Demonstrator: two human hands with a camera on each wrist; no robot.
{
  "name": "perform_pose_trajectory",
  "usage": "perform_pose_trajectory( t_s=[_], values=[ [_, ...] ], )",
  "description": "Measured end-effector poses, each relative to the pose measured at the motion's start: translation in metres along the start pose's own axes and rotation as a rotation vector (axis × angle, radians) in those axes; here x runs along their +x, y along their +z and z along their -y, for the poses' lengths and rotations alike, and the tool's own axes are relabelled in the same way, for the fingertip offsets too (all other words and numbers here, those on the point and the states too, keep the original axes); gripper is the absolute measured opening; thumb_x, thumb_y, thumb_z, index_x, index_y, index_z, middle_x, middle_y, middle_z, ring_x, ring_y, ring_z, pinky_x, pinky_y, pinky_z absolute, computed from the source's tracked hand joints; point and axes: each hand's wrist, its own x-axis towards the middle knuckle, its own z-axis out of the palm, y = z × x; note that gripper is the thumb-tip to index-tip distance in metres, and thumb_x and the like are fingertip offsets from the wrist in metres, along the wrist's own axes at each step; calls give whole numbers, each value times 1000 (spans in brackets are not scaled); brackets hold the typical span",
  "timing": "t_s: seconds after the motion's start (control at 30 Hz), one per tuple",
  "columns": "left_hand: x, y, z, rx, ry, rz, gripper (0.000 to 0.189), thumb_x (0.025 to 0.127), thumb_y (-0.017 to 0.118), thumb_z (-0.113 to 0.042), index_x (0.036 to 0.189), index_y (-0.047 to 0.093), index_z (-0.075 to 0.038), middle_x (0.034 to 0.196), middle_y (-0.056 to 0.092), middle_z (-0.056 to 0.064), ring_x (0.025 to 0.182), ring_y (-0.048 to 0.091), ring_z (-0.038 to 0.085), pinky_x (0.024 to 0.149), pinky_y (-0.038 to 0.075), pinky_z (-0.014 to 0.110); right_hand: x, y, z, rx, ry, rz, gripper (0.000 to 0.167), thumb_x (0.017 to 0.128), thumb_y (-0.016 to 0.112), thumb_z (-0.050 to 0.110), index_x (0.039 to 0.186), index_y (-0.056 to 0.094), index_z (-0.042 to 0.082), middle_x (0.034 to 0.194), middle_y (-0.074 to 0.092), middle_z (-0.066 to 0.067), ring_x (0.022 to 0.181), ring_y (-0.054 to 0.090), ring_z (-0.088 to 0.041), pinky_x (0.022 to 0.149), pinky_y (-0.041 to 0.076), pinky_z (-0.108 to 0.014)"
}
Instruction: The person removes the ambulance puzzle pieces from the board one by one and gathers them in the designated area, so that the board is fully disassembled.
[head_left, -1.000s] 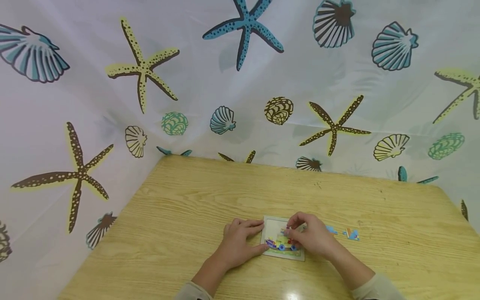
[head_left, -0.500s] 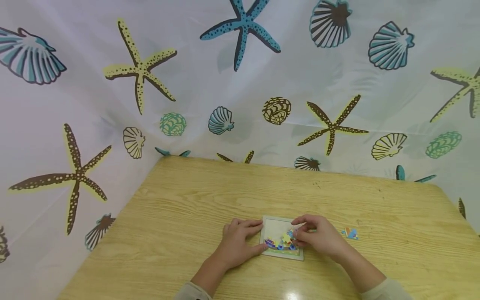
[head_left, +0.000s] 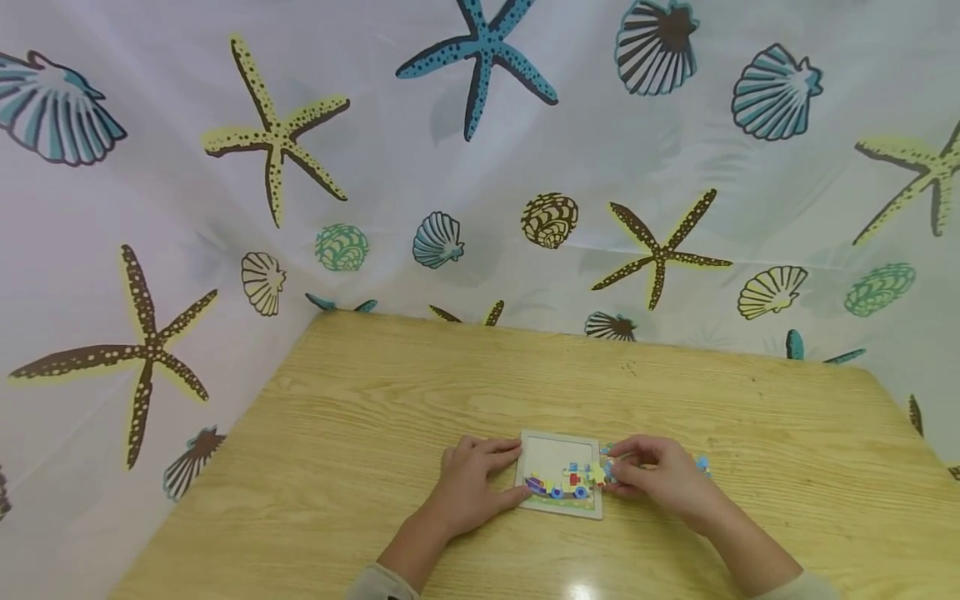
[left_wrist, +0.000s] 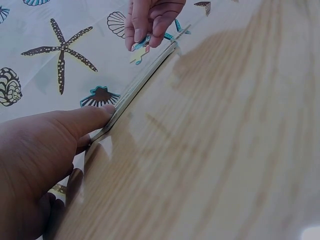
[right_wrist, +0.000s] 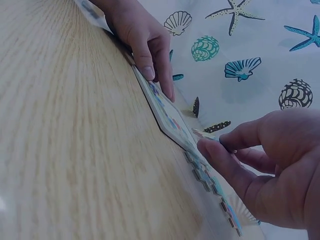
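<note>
Probably light and stiff, with tabs that could bend or chip, the jigsaw piece [head_left: 597, 474] that your right hand [head_left: 663, 479] pinches at the right side of the puzzle tray [head_left: 553, 451] wants holding by its edges, while your left hand [head_left: 476, 482] rests spread on the tray's left side.

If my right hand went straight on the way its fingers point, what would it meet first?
Your right hand, pinching a jigsaw piece, would probably meet the right rim of the jigsaw tray first; the piece looks raised, though, so it might pass over.
</note>
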Motion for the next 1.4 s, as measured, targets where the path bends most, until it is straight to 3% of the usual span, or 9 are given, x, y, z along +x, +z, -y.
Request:
perform_pose_trajectory(
  t_s=[0.5,0.97,1.17,1.27,1.4],
  values=[
    [-1,-1,-1,-9,6,7,62,86,76,-47,136,62,-15,144,58,-6,109,45,16,87,28,40,-18,-30,-9,-1,54,-47,42,98,65,16,124,50,-13,110,62,-17,98,70,-22,85,58,-31],
    [-1,-1,-1,-11,6,13,62,86,75,-47,137,62,-14,145,57,-6,110,45,16,86,27,38,-26,-35,-20,-99,113,-162,34,96,65,11,118,55,-13,105,64,-16,89,70,-19,78,59,-28],
    [0,0,0,-13,3,11,63,85,76,-48,137,62,-14,145,57,-6,110,45,16,86,27,39,-27,-27,-20,-304,116,-296,26,91,73,13,105,64,-7,90,69,-10,74,67,-15,66,58,-27],
    [0,0,-1,-18,4,10,63,85,76,-47,136,62,-14,145,57,-6,109,45,15,85,26,38,-27,-23,-19,-453,105,-350,23,88,76,18,99,67,0,86,69,-5,75,65,-14,68,56,-30],
    [0,-1,0,-17,3,6,63,85,76,-47,136,62,-13,145,57,-6,107,45,15,85,26,38,-28,-20,-18,-529,104,-367,19,88,75,20,94,67,4,85,69,-2,75,63,-13,71,52,-31]
  ],
)
